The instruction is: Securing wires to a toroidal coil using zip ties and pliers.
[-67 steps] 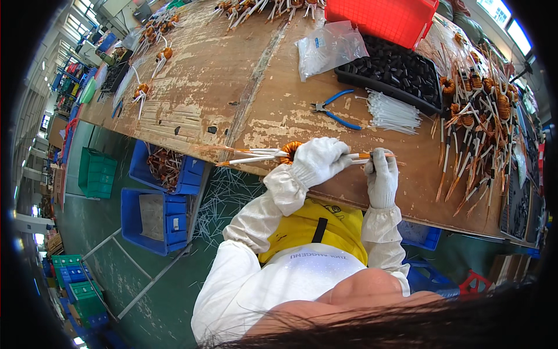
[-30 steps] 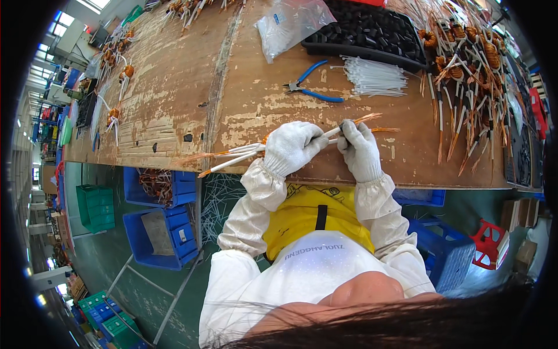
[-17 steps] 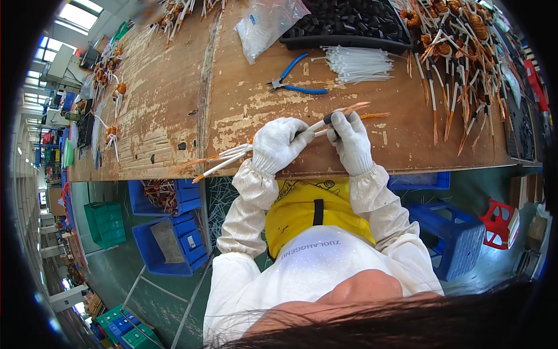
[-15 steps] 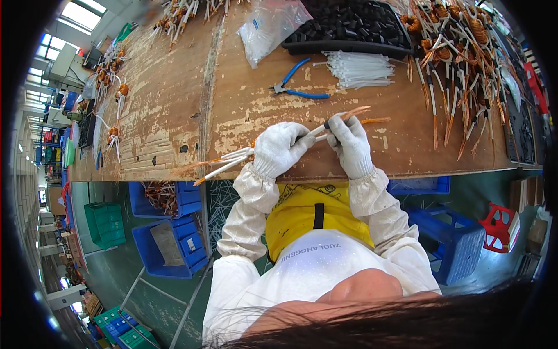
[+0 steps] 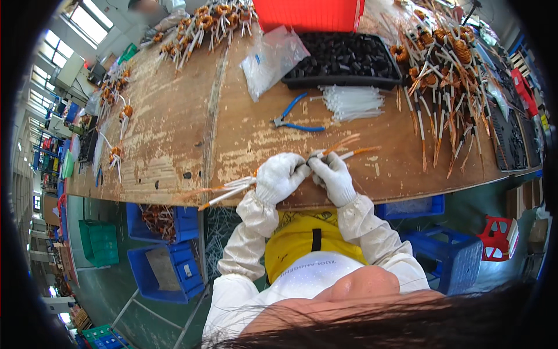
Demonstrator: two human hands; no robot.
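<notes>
Two gloved hands meet over the near edge of a worn table (image 5: 250, 128), a bundle of wires (image 5: 239, 185) running through them. The left hand (image 5: 282, 176) is curled closed around the bundle's middle; white lengths with copper ends fan out to its left. The right hand (image 5: 331, 176), thumb and fingers pinched together, grips the other end, frayed copper strands poking out beyond its fingers. A small dark piece (image 5: 311, 161) shows where the fingertips meet, too covered to make out its shape. Beyond the hands lie blue-handled pliers (image 5: 299, 125), with white ties (image 5: 351, 103) just to their right. Farther off sit a tray (image 5: 343, 83) of black pieces and a clear bag (image 5: 270, 64). Well to the right of the hands, copper coils (image 5: 462, 51) are heaped; below and left of them stand blue bins (image 5: 189, 273).
</notes>
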